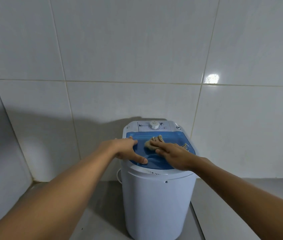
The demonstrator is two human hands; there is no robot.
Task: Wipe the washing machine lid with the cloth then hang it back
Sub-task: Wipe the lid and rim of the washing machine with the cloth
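A small white washing machine (156, 201) stands on the floor against the tiled wall. Its blue see-through lid (173, 138) is down. A crumpled beige cloth (152, 142) lies on the middle of the lid. My right hand (173, 155) lies flat on the cloth's near side and presses it against the lid, fingers pointing left. My left hand (126, 149) rests on the lid's left edge with fingers spread, thumb on the blue surface, holding nothing. Part of the cloth is hidden under my right hand.
A white control panel with a round dial (153, 125) sits behind the lid. White tiled walls (137, 58) meet in a corner at the left. A white cord (118, 175) loops behind the machine's left side. Grey floor (102, 213) surrounds the machine.
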